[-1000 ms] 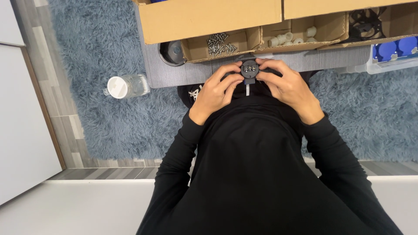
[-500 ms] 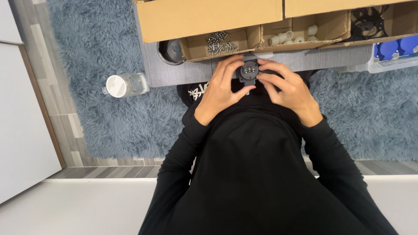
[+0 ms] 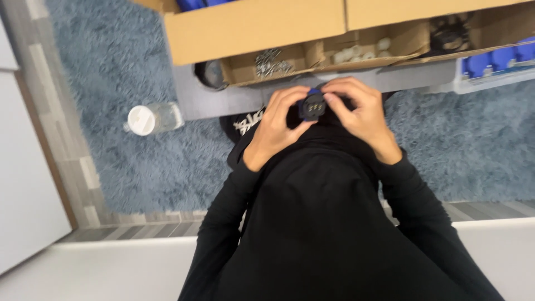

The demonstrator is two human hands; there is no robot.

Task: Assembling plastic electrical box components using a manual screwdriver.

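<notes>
Cardboard box blocks 12 o'clock, just beyond both hands. Bottle lies at 9 o'clock. Rug at 3 o'clock open.

Small part between left hand and right hand: matt black plastic. Cardboard boxes above it: matt brown paperboard. Rug: shaggy blue-grey pile. Bottle left of part: clear glossy plastic, white cap. Sleeves: matt black cloth.

Black plug; shaggy blue-grey rug
</notes>
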